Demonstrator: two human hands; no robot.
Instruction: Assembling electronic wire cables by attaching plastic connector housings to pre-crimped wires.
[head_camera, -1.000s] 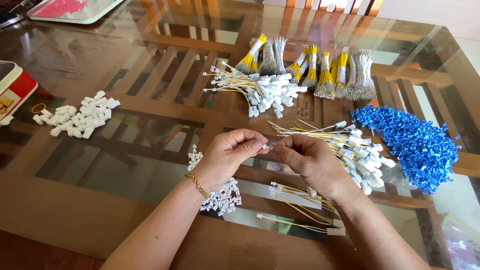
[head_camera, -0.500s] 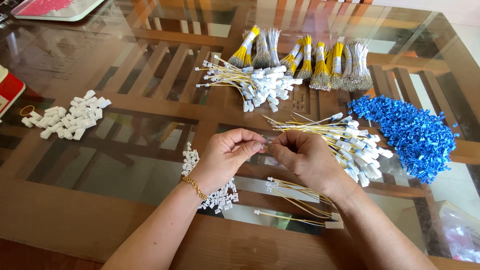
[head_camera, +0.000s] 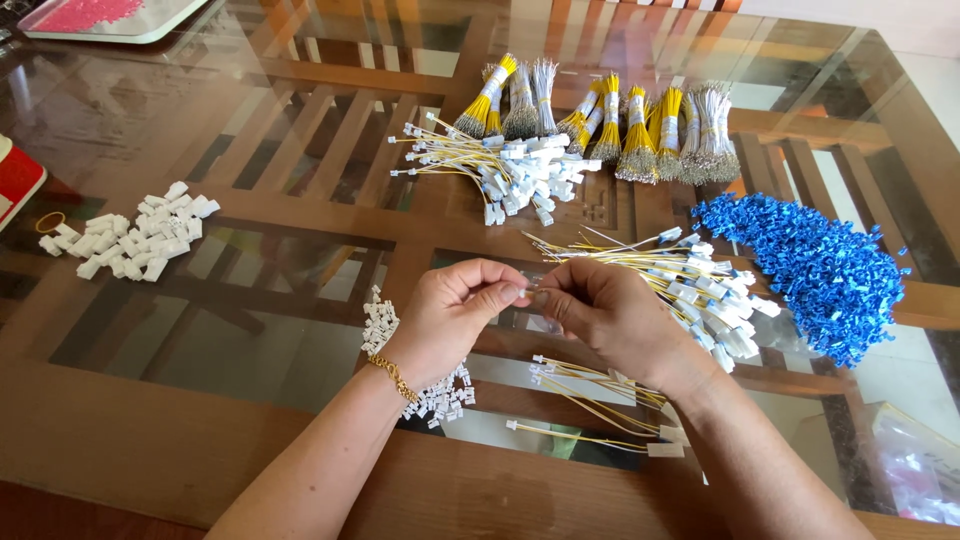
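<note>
Two hands at table centre, fingertips met. Left hand (head_camera: 455, 315), gold bracelet at wrist, thumb and forefinger pinched narrow on a small white connector housing (head_camera: 527, 294), barely visible between the tips. Right hand (head_camera: 610, 315) likewise pinched close, apparently on a wire end at the same spot; wire itself too fine to confirm.

Stock on glass-topped wooden table (head_camera: 250, 330):
- loose white housings (head_camera: 128, 238), far left; smaller scatter of white housings (head_camera: 440, 400) just beneath left wrist.
- yellow-and-white wire leads with white plugs (head_camera: 690, 290), right of hands; similar fan of fitted leads (head_camera: 510, 170), far centre.
- a few finished-looking leads (head_camera: 590, 410), near side, under right forearm.
- banded bundles of bare wires (head_camera: 610, 120), far edge.
- heap of blue connector housings (head_camera: 815, 265), right.

Step judged: seating a wire terminal into a housing. Next move judged to call for fine alignment and a straight, gentle push, grip kept tight on the housing.
</note>
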